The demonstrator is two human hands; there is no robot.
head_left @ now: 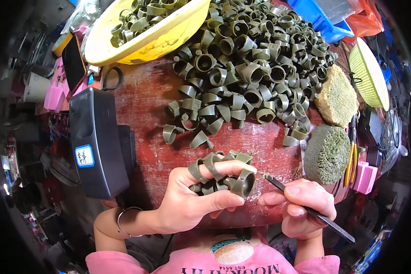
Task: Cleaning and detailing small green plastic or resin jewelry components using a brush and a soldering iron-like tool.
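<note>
Several olive-green, waxy-looking rings are bunched in my left hand (183, 200), some of them looped over its fingers. One wide-banded ring (243, 183) sits at the fingertips, between thumb and index finger, its opening turned to the right. My right hand (309, 204) grips a slim dark metal scraper (329, 223) like a pen. The tool's narrow tip is just right of that ring, with a small gap between them. Beyond my hands spreads a large heap of similar rings (255, 71) on the worn red tabletop (146, 114).
A yellow basin (169, 39) of rings stands at the back left. On the left is a black box-shaped device (98, 141). Two rough sponge-like blocks (337, 96) lie on the right, beside yellow-handled tools (351, 164) and a green basket (369, 75). A blue tray (322, 23) is behind.
</note>
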